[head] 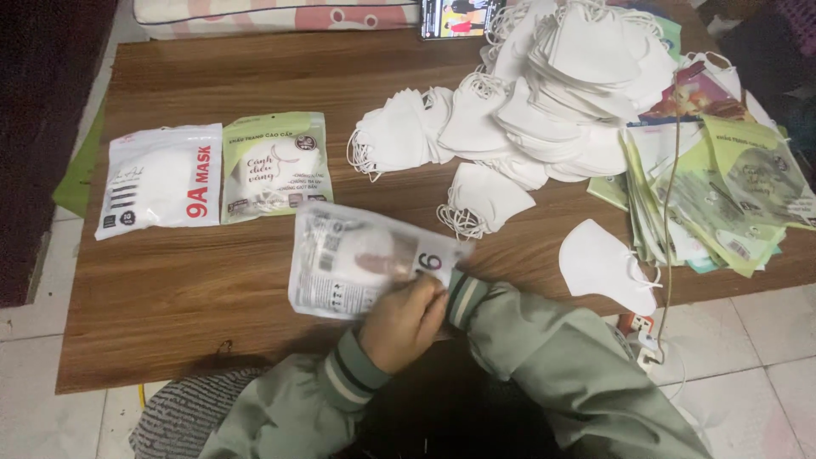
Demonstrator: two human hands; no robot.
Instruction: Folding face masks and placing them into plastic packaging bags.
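Near six o'clock on the wooden table (212, 306), the left hand (404, 323) clasps a clear mask packet (357, 259) by its lower right edge. Only the right sleeve (544, 340) shows, so that hand's fingers cannot be told. Loose white masks (544, 93) pile at one o'clock; two sealed packets (212, 177) lie at ten.

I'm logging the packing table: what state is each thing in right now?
clear pouch: held over the table, mask inside.
left hand: gripping the pouch edge.
white packet: filled, lying flat.
green packet: filled, lying flat.
mask pile: loose, unpacked.
single mask: folded, lying apart.
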